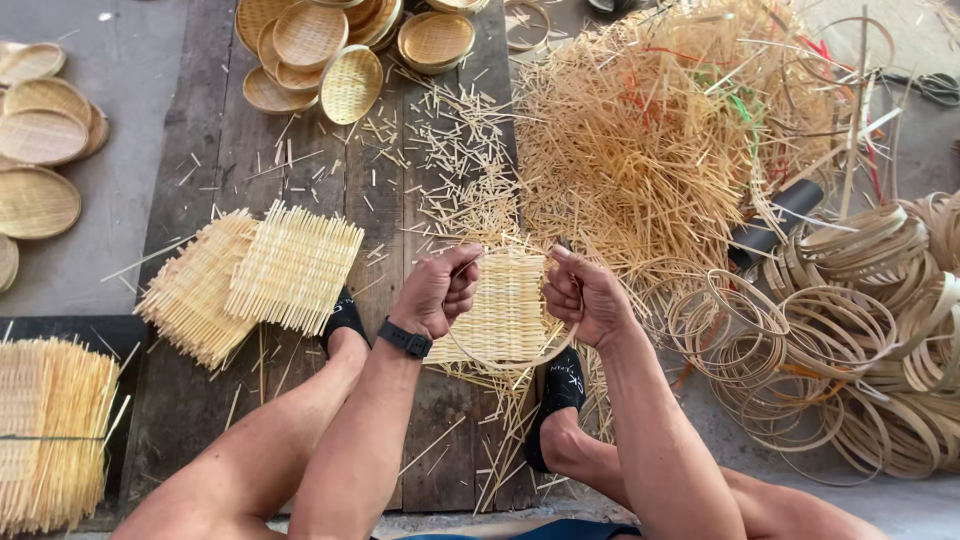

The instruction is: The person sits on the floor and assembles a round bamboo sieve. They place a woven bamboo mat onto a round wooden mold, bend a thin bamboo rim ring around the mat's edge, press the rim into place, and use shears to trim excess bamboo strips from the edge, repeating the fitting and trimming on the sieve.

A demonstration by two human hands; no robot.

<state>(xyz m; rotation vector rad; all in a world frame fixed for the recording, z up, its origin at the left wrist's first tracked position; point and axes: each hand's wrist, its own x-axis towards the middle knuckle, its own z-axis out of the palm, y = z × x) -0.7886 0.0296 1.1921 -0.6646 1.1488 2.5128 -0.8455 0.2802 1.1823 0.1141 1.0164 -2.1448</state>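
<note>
A flat woven bamboo mat point(507, 305) sits inside a thin round hoop point(520, 360), held above the plank surface point(390, 200). Left hand point(437, 290) and right hand point(585, 295), fists curled, each grip clamped on the hoop's rim.

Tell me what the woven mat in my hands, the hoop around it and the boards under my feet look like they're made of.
Woven mat: thin pale strips, likely bamboo, matte and unfinished, ends bristling loose. Hoop: a bent flat strip of what looks like the same material, pale and unvarnished, gripped by the left hand and right hand. Boards: weathered grey-brown wood, grain and plank gaps showing.
</note>
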